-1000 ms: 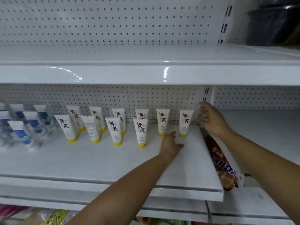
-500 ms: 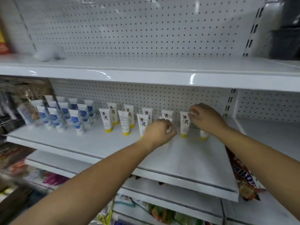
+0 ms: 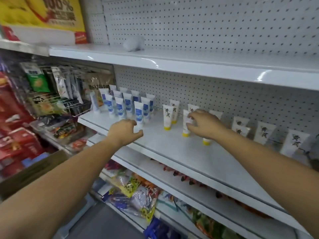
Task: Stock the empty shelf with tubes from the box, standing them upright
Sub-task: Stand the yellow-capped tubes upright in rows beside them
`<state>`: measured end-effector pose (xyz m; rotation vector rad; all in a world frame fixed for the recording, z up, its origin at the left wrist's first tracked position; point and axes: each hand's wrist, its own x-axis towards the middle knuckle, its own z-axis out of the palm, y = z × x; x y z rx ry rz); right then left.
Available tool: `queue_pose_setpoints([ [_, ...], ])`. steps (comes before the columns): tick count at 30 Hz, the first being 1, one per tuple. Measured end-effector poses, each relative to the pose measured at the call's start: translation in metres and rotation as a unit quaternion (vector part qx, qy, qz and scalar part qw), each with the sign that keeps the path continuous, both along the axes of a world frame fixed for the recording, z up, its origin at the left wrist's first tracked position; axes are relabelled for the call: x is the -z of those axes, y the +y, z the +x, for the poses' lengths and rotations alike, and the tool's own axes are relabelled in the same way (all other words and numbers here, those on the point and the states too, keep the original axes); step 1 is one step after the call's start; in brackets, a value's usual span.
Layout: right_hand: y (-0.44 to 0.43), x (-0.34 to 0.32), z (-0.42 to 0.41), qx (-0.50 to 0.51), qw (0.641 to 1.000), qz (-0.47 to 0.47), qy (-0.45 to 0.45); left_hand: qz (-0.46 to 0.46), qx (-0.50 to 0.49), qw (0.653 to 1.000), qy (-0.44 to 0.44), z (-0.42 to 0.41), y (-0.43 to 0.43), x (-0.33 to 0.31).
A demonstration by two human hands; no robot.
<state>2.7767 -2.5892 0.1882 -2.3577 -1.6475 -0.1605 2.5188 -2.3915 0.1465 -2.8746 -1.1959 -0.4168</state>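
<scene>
Tube (image 3: 185, 129) stands on the shelf (image 3: 172, 149), pinched by the right hand (image 3: 203, 125); seat it flat on its cap before releasing. The left hand (image 3: 124, 131) is curled well to its left, and I cannot tell whether it holds anything.

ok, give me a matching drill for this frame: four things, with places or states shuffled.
1 blue-label tubes
2 right hand
3 white bundle
4 cardboard box

A on the top shelf
B low at the left, beside the shelving
C fingers gripping a yellow-capped tube
D upright at the left end of the middle shelf

Pairs: 1-D, 2-C, 3-A, 4-B.
</scene>
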Motion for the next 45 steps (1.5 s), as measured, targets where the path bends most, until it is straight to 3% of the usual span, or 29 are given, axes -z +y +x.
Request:
queue_pose_setpoints([
  [17,0.257,0.087,-0.240,-0.199,0.979,-0.050,0.001,-0.062,-0.158,0.985,0.032,-0.269,0.152,0.074],
  [34,0.483,0.190,-0.378,-0.390,0.915,-0.102,0.026,-0.122,-0.320,0.939,0.035,-0.395,0.264,0.157],
  [45,0.605,0.264,-0.466,-0.436,0.882,-0.174,0.036,-0.158,-0.326,0.931,0.043,-0.467,0.363,0.233],
])
